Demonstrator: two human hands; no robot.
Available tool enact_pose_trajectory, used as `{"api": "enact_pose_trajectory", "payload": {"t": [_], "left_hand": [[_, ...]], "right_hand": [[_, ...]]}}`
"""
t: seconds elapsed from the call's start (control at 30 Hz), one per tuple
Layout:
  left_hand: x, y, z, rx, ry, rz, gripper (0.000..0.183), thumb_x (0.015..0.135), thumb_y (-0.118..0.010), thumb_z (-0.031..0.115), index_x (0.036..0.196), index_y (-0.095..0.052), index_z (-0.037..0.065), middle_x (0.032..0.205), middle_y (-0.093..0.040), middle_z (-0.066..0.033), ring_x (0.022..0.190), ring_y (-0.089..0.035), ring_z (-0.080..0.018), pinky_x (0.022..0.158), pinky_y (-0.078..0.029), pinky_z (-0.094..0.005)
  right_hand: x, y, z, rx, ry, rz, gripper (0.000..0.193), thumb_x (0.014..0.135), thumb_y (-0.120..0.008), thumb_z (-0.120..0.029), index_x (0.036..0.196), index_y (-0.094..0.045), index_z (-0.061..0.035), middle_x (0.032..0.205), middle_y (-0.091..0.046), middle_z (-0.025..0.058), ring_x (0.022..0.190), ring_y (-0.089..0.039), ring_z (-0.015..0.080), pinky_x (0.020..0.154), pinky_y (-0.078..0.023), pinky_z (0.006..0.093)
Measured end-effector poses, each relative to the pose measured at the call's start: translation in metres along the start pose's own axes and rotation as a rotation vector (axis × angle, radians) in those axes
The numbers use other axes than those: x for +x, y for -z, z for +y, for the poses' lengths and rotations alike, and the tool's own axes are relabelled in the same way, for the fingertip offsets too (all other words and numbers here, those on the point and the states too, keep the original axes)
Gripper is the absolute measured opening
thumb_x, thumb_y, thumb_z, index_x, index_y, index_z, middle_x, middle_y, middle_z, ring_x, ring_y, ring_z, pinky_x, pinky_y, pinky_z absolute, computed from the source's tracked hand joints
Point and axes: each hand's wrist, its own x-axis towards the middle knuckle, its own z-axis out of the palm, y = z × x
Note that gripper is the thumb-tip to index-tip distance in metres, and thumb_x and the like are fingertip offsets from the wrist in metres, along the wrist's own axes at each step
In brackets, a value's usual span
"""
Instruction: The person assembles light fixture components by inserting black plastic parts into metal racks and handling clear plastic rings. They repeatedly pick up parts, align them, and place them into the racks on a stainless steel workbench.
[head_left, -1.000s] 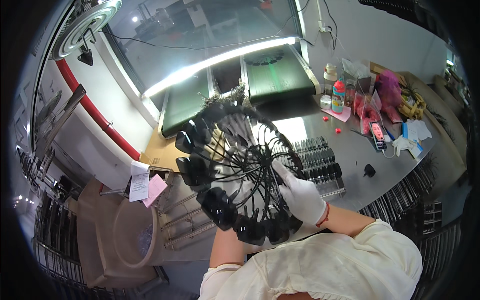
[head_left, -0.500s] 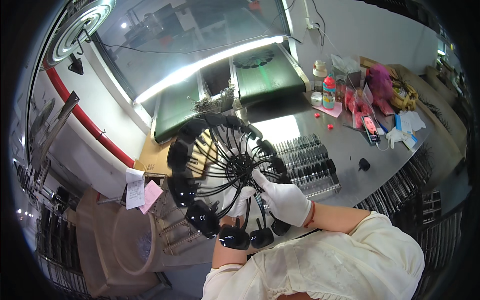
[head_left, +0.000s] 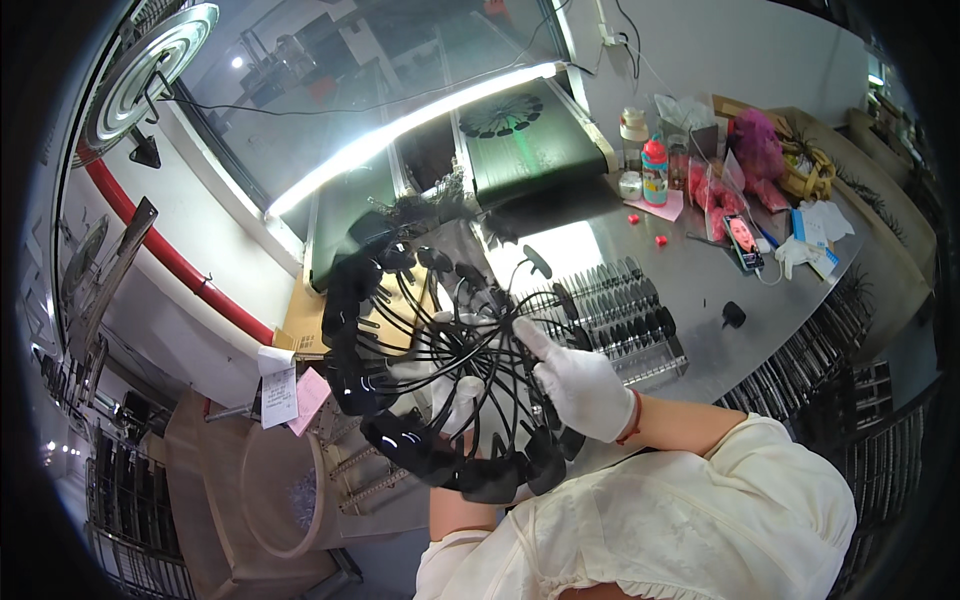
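Note:
A round black rack [head_left: 466, 345] of thin wire arms spreads from a central hub, with glossy black rounded pieces [head_left: 400, 440] at the arm ends. My left hand [head_left: 458, 402], white-gloved, grips it from below and behind the wires; its fingers are partly hidden. My right hand [head_left: 585, 392], also gloved, holds the arms on the right of the hub, one digit pointing up along them. One black piece [head_left: 537, 262] at the upper right stands at a different angle from its neighbours. The rack is held above the metal table [head_left: 690, 350].
Right of the rack stands a holder with rows of dark flat pieces [head_left: 630, 310]. One loose black piece [head_left: 733, 314] lies farther right. Bottles [head_left: 654, 172], a phone [head_left: 742, 242] and bags are at the back right. Green conveyor belts [head_left: 530, 150] lie beyond; a large bin [head_left: 280, 490] is lower left.
The rack has turned and tilted in my hands, its lower pieces smeared by motion. My right hand has shifted slightly right, its upper digit rising toward the hub.

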Motion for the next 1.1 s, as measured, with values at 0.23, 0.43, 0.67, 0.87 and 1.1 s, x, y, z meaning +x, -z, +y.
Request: {"api": "enact_pose_trajectory", "payload": {"t": [0.23, 0.43, 0.67, 0.87, 1.1], "left_hand": [[-0.002, -0.013, -0.007, -0.059, -0.020, 0.020, 0.089, 0.087, -0.081, 0.025, 0.157, -0.030, 0.005, 0.147, -0.049, -0.0159, 0.127, -0.055, -0.0283, 0.106, -0.048, -0.0412], [0.005, -0.018, -0.016, -0.135, -0.027, 0.037, 0.088, 0.081, -0.083, 0.016, 0.155, -0.035, 0.009, 0.149, -0.045, -0.0190, 0.129, -0.053, -0.0338, 0.108, -0.046, -0.0467], [0.007, 0.003, 0.001, -0.146, 0.073, -0.041, 0.094, 0.071, -0.089, 0.010, 0.151, -0.040, 0.013, 0.144, -0.045, -0.0216, 0.124, -0.054, -0.0365, 0.102, -0.050, -0.0500], [0.006, 0.029, 0.020, -0.289, 0.221, -0.348, 0.099, 0.062, -0.093, 0.005, 0.147, -0.044, 0.016, 0.139, -0.045, -0.0239, 0.120, -0.056, -0.0388, 0.096, -0.053, -0.0529], [-0.012, 0.034, 0.014, -0.440, 0.393, -0.671, 0.096, 0.056, -0.097, 0.000, 0.137, -0.048, 0.017, 0.137, -0.046, -0.0275, 0.118, -0.058, -0.0406, 0.092, -0.056, -0.0553]], "right_hand": [[-0.006, -0.024, 0.006, 0.000, 0.130, -0.030, 0.069, 0.091, -0.058, -0.002, 0.157, -0.038, -0.0026, 0.084, -0.067, 0.0151, 0.068, -0.067, 0.0333, 0.061, -0.055, 0.0393], [-0.008, -0.020, 0.006, -0.089, 0.106, -0.086, 0.071, 0.089, -0.060, -0.003, 0.157, -0.038, -0.0028, 0.081, -0.067, 0.0110, 0.064, -0.067, 0.0300, 0.057, -0.054, 0.0374], [-0.009, -0.024, 0.013, 0.175, 0.076, -0.115, 0.045, 0.102, -0.056, -0.024, 0.145, -0.051, -0.0122, 0.110, -0.069, 0.0126, 0.098, -0.070, 0.0300, 0.076, -0.059, 0.0395], [0.048, 0.023, 0.047, -0.072, 0.213, 0.208, 0.042, 0.086, -0.066, -0.006, 0.127, -0.067, -0.0141, 0.130, -0.058, 0.0207, 0.117, -0.059, 0.0401, 0.100, -0.050, 0.0461], [0.040, 0.025, 0.049, -0.146, 0.069, -0.168, 0.053, 0.077, -0.061, -0.001, 0.128, -0.067, -0.0139, 0.127, -0.058, 0.0179, 0.114, -0.061, 0.0365, 0.088, -0.057, 0.0449]]}}
